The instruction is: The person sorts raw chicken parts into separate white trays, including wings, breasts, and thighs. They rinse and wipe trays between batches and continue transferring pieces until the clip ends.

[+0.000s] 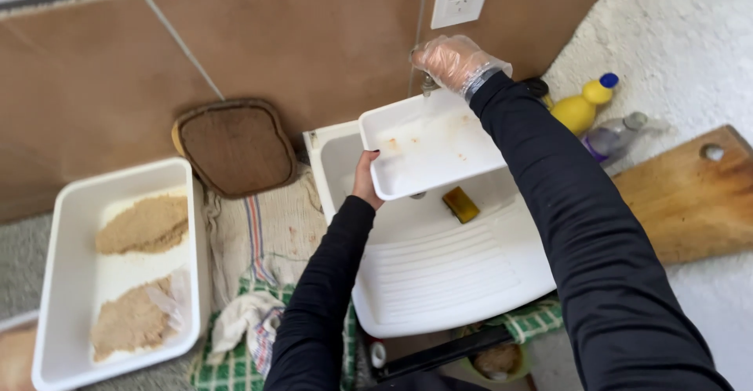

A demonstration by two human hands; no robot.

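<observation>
Your left hand [365, 179] grips the edge of a white tray [430, 144], tilted over the white sink [439, 273]; it holds only a few brownish smears. Your right hand [453, 60], in a clear glove, is closed on the tap [429, 85] above it. A yellow sponge [460, 204] lies in the sink. On the desk to the left, another white tray [74, 281] holds two breaded cutlets [143, 224].

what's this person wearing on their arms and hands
Both arms are in long, snug black sleeves. The right hand wears a thin, clear, crinkled disposable glove that ends at the cuff. The left hand is bare, with dark-painted nails.
</observation>
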